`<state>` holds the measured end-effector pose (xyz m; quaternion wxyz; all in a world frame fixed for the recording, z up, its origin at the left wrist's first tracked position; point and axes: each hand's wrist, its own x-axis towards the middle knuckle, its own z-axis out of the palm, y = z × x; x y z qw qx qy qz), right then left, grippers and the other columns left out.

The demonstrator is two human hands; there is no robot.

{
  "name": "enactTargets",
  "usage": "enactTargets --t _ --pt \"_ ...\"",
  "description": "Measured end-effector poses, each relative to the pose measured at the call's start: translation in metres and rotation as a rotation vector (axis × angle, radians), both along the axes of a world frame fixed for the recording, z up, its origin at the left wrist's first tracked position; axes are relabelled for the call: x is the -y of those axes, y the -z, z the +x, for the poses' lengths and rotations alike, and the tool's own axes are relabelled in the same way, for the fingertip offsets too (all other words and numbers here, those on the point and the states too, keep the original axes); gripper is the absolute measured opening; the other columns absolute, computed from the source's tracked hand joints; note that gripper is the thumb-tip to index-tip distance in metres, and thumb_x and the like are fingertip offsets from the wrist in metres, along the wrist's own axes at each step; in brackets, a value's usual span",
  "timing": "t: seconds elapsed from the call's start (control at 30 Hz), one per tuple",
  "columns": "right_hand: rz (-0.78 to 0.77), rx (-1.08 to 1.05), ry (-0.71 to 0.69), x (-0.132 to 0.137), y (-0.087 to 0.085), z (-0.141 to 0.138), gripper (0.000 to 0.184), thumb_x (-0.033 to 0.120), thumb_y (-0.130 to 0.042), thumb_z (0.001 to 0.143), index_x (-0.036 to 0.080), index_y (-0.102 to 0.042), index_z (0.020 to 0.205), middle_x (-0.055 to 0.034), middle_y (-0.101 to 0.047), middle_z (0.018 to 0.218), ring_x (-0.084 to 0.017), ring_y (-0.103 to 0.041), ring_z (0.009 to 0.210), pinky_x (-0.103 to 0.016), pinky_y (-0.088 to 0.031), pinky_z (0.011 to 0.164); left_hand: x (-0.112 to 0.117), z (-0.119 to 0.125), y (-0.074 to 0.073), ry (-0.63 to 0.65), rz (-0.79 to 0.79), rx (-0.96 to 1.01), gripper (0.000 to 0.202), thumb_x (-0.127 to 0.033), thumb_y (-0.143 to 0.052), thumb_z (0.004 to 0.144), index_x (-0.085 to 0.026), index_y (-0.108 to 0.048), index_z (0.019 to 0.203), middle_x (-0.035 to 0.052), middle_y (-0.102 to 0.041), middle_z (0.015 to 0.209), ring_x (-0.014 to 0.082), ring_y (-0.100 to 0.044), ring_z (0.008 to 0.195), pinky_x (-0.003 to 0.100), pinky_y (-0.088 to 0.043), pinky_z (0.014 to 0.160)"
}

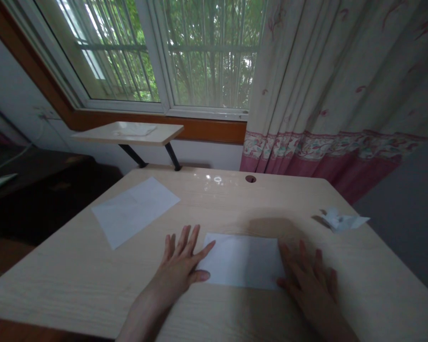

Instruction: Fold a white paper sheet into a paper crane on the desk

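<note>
A white sheet of paper, wider than it is deep, lies flat on the desk between my two hands. My left hand rests at its left edge with fingers spread, the thumb and index fingertip on the paper. On the other side, my right hand lies with fingers apart, its thumb and index finger at the paper's right edge. Neither hand grips anything. My right hand's shadow falls over part of the sheet.
Another white sheet lies at the desk's left. A folded paper piece sits near the right edge. At the back stand a small raised shelf and a round cable hole. The wooden desk reaches toward a curtain.
</note>
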<state>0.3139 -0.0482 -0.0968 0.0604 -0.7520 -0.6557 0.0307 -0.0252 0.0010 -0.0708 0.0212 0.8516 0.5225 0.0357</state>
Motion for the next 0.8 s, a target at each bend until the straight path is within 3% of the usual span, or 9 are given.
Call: enactTargets --t 0.13,0.23,0.37,0.5,0.63,0.7,0.8 --pt "-0.02 -0.008 0.001 0.0 -0.004 -0.002 0.061 0.042 -0.05 0.089 0.035 -0.028 0.146 -0.0071 -0.012 0.158 -0.039 0.001 0.14 -0.071 -0.016 0.104 -0.006 0.001 0.0 0.004 -0.059 0.039 0.074 -0.048 -0.067 0.081 -0.048 -0.025 0.142 0.0066 -0.001 0.157 0.0466 -0.003 0.14 0.075 -0.008 0.101" --pt "-0.116 -0.041 -0.01 -0.005 -0.014 -0.007 0.063 0.036 -0.048 0.089 0.032 -0.025 0.147 -0.0066 -0.008 0.158 -0.036 0.007 0.14 -0.067 -0.015 0.107 -0.012 0.007 -0.009 0.025 -0.205 0.07 0.09 -0.037 -0.074 0.078 -0.043 -0.015 0.146 0.0087 0.002 0.157 0.0429 0.005 0.141 0.071 0.0 0.104" --pt "-0.289 -0.068 -0.021 -0.019 -0.036 -0.011 0.071 0.03 -0.053 0.085 0.025 -0.022 0.149 -0.0073 -0.001 0.157 -0.033 0.013 0.138 -0.06 -0.01 0.111 -0.023 0.014 -0.021 0.127 -0.343 0.182 0.113 -0.023 -0.08 0.07 -0.04 0.0 0.148 0.0106 -0.015 0.157 0.0335 -0.009 0.144 0.061 0.007 0.109" --pt "-0.406 -0.093 -0.035 -0.03 -0.052 -0.014 0.077 0.03 -0.057 0.081 0.02 -0.022 0.149 -0.0081 0.0 0.157 -0.033 0.013 0.138 -0.056 -0.007 0.113 -0.032 0.016 -0.021 0.161 -0.324 0.285 0.121 -0.024 -0.086 0.06 -0.036 -0.006 0.149 0.0133 -0.032 0.151 0.0361 -0.024 0.139 0.059 0.01 0.108" --pt "-0.431 -0.156 -0.069 -0.035 -0.057 -0.017 0.073 0.036 -0.051 0.086 0.018 -0.02 0.149 -0.0085 0.001 0.157 -0.032 0.013 0.138 -0.057 -0.008 0.113 -0.038 0.017 -0.016 0.173 -0.284 0.33 0.124 -0.027 -0.088 0.049 -0.031 -0.017 0.149 0.0123 -0.046 0.133 0.0379 -0.037 0.127 0.062 0.003 0.108" --pt "-0.429 -0.174 -0.084 -0.037 -0.059 -0.018 0.071 0.037 -0.05 0.087 0.016 -0.021 0.149 -0.009 0.0 0.156 -0.031 0.013 0.138 -0.057 -0.007 0.113 -0.04 0.019 -0.016 0.179 -0.286 0.371 0.124 -0.025 -0.089 0.044 -0.029 -0.022 0.149 0.0106 -0.046 0.124 0.0365 -0.04 0.118 0.062 -0.009 0.107" --pt "-0.402 -0.215 -0.124 -0.04 -0.06 -0.019 0.069 0.038 -0.049 0.087 0.014 -0.026 0.148 -0.0093 -0.006 0.157 -0.029 0.012 0.139 -0.053 -0.006 0.114 -0.042 0.019 -0.016 0.19 -0.284 0.476 0.123 -0.022 -0.09 0.041 -0.031 -0.027 0.147 0.0076 -0.041 0.118 0.0317 -0.04 0.109 0.052 -0.031 0.1"
